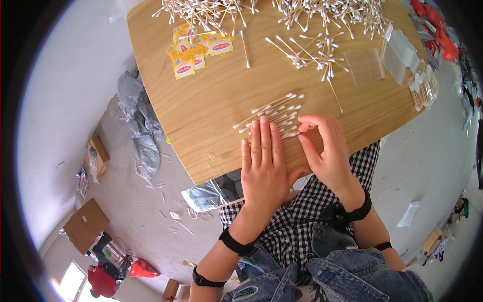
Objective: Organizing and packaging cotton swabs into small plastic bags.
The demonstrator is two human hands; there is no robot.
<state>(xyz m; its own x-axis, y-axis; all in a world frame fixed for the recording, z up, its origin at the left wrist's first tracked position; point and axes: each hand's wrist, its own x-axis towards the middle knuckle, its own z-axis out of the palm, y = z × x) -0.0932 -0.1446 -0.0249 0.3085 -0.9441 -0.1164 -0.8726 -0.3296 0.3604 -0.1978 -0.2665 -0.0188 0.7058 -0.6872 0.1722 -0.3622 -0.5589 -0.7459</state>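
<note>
Centrally, the left hand (pixel 264 168) lies flat over swabs (pixel 283 111) — the right hand (pixel 328 151) curves beside their tips, thumb and forefinger apart.

Littered grey floor (pixel 128 173), bright window (pixel 73 276)

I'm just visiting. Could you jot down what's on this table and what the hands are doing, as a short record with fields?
Surface: wooden table
Left hand: palm down, fingers stretched over a small bunch of cotton swabs
Right hand: thumb and forefinger apart, by the bunch's right end; contact hard to tell
Far edge: left swab pile, larger right swab pile
Far left: yellow cards
Far right: clear plastic bags
</note>
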